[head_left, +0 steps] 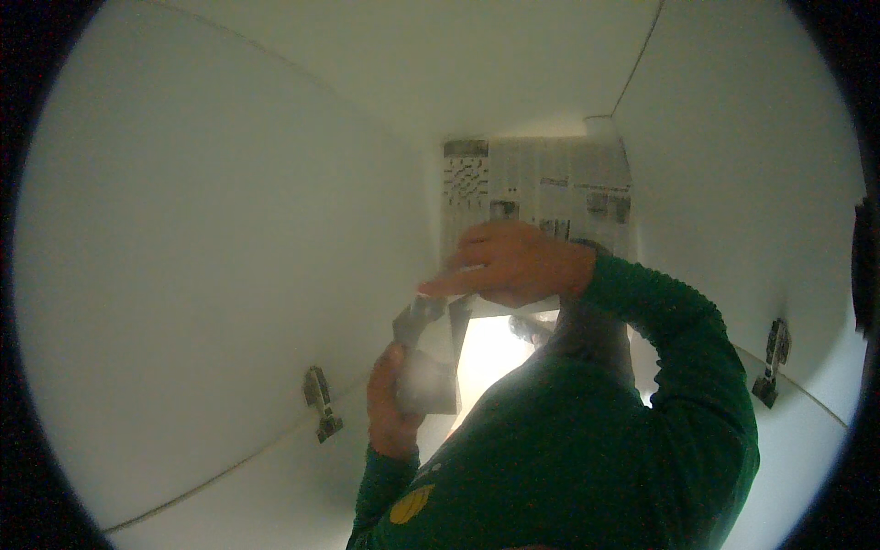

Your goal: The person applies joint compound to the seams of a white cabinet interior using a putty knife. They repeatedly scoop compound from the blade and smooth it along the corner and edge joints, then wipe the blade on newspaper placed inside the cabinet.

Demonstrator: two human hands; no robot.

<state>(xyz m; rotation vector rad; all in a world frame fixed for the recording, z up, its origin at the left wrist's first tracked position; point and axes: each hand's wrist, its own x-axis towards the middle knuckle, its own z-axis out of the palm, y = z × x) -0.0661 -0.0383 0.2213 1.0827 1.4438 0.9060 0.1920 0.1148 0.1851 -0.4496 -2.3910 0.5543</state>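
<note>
My left hand is wrapped round the lower left side of a shiny, pale grey packet-like object. It looks partly see-through, and I cannot make out its exact kind. From the right, my right hand reaches across above it, palm down. Its fingers are closed together, the tips at the object's upper edge; blur and dimness hide what lies between them. Behind my right hand, a newspaper sheet with printed columns lines a pale surface.
Smooth white panels surround me on both sides. A metal hinge sits on the left seam, another hinge on the right. Bright light shows through a gap beside my green-sleeved torso.
</note>
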